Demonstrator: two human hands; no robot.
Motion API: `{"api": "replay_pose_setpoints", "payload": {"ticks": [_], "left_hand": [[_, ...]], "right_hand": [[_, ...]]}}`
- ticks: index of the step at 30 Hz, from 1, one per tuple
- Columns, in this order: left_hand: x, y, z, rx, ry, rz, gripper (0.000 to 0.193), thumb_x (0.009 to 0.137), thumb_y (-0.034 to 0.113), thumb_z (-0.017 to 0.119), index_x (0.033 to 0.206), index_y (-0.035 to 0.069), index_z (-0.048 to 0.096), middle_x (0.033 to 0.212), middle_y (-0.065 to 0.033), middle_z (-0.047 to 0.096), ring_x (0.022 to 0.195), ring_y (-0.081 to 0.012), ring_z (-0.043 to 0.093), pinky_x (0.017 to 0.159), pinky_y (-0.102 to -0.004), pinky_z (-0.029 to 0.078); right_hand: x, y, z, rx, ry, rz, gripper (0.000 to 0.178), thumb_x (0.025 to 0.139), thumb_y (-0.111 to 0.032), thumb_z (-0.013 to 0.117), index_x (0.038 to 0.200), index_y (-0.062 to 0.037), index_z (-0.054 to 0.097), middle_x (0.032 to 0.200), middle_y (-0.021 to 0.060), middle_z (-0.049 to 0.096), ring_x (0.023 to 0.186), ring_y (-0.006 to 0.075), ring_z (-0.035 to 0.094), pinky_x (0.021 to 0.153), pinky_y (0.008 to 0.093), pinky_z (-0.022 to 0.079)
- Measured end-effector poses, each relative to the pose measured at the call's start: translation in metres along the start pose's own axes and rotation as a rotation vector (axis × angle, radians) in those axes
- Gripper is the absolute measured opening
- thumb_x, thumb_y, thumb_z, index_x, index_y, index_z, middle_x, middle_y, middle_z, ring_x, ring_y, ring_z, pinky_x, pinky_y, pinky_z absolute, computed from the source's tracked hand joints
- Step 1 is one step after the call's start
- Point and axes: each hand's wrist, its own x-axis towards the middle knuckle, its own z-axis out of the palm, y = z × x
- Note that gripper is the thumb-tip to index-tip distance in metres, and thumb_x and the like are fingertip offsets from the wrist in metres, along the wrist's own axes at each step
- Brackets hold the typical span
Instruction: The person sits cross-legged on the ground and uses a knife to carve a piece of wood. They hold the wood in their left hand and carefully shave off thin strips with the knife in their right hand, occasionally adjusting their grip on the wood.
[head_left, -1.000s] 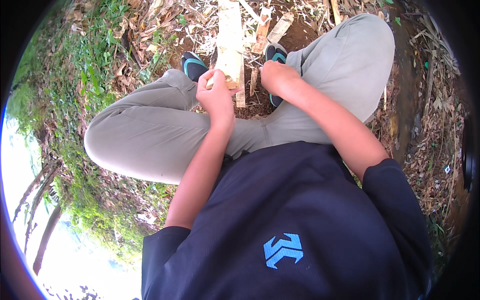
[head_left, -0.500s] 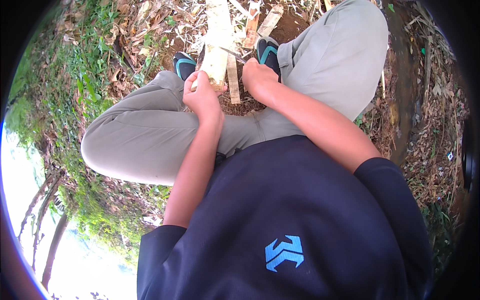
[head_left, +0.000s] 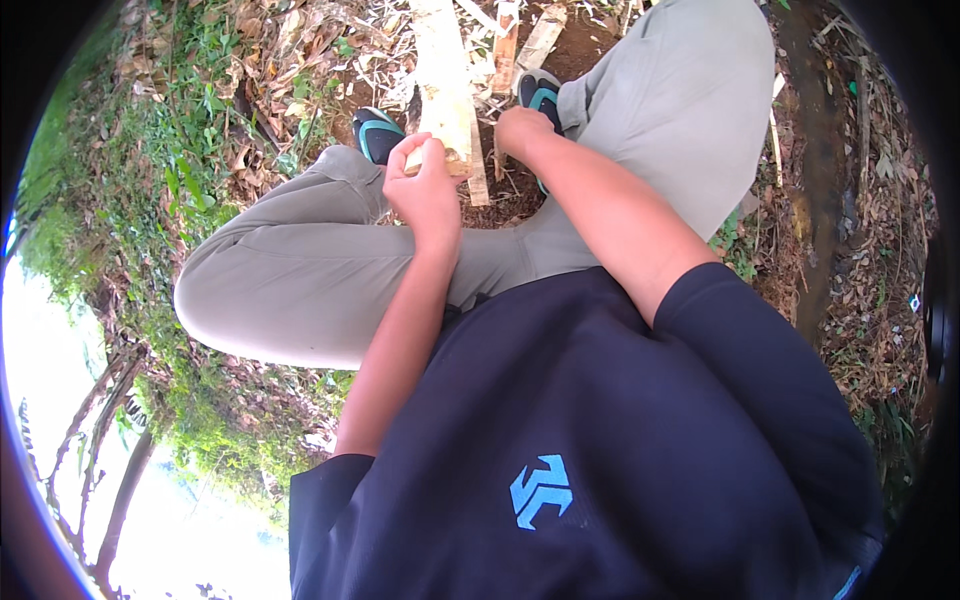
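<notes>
A long pale wooden board [head_left: 442, 85] runs away from me between my feet, its near end low in front of my lap. My left hand [head_left: 425, 185] is closed around that near end at its left side, thumb on top. To the right of the board, my right hand [head_left: 524, 131] is in a fist beside the right sandal. Half a second ago a thin, dark knife blade reached from this fist to the board; now the blade is hidden or too blurred to make out.
Wood strips [head_left: 505, 50] and pale shavings lie on the soil beyond my feet. Black sandals with teal straps [head_left: 378, 135] flank the board. Dry leaves and green plants [head_left: 190, 150] cover the ground at left; a dark muddy strip [head_left: 815, 170] runs at right.
My right hand has shifted slightly right and the knife blade has left the board's surface. My left hand and the board's near end have moved a little right.
</notes>
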Motion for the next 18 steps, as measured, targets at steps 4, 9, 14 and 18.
{"api": "replay_pose_setpoints", "payload": {"ticks": [4, 9, 14, 18], "left_hand": [[0.003, 0.004, -0.002, -0.130, 0.097, -0.085, 0.022, 0.095, 0.014, 0.059, 0.108, -0.003, 0.057, 0.099, -0.0146, 0.065, 0.075, -0.0177, 0.066, 0.059, -0.0320, 0.062], [0.005, 0.008, -0.002, -0.138, 0.146, -0.108, 0.021, 0.095, 0.014, 0.057, 0.107, -0.004, 0.059, 0.101, -0.0123, 0.062, 0.080, -0.0167, 0.064, 0.056, -0.0317, 0.062], [0.007, 0.004, -0.007, -0.158, 0.144, -0.096, 0.025, 0.094, 0.016, 0.060, 0.110, -0.002, 0.055, 0.101, -0.0167, 0.065, 0.077, -0.0241, 0.070, 0.058, -0.0332, 0.062], [0.006, 0.007, 0.000, -0.156, 0.142, -0.099, 0.021, 0.095, 0.013, 0.057, 0.108, -0.004, 0.059, 0.100, -0.0127, 0.063, 0.079, -0.0177, 0.065, 0.056, -0.0324, 0.063]], "right_hand": [[0.003, -0.012, -0.003, -0.060, -0.077, 0.112, 0.036, 0.083, -0.007, 0.072, 0.119, 0.0006, 0.070, 0.127, 0.0147, 0.067, 0.115, 0.0277, 0.067, 0.090, 0.0364, 0.057], [-0.014, -0.012, -0.043, -0.149, -0.065, 0.045, 0.036, 0.084, -0.007, 0.061, 0.118, -0.0014, 0.071, 0.125, 0.0200, 0.067, 0.114, 0.0338, 0.067, 0.092, 0.0423, 0.055], [-0.060, -0.026, -0.067, -0.241, -0.146, -0.083, 0.033, 0.086, -0.010, 0.058, 0.115, -0.0002, 0.071, 0.119, 0.0211, 0.069, 0.110, 0.0368, 0.068, 0.091, 0.0426, 0.055], [-0.058, -0.012, -0.052, -0.135, -0.007, -0.125, 0.031, 0.086, -0.009, 0.058, 0.112, 0.0009, 0.072, 0.115, 0.0213, 0.070, 0.107, 0.0376, 0.069, 0.089, 0.0432, 0.056]]}}
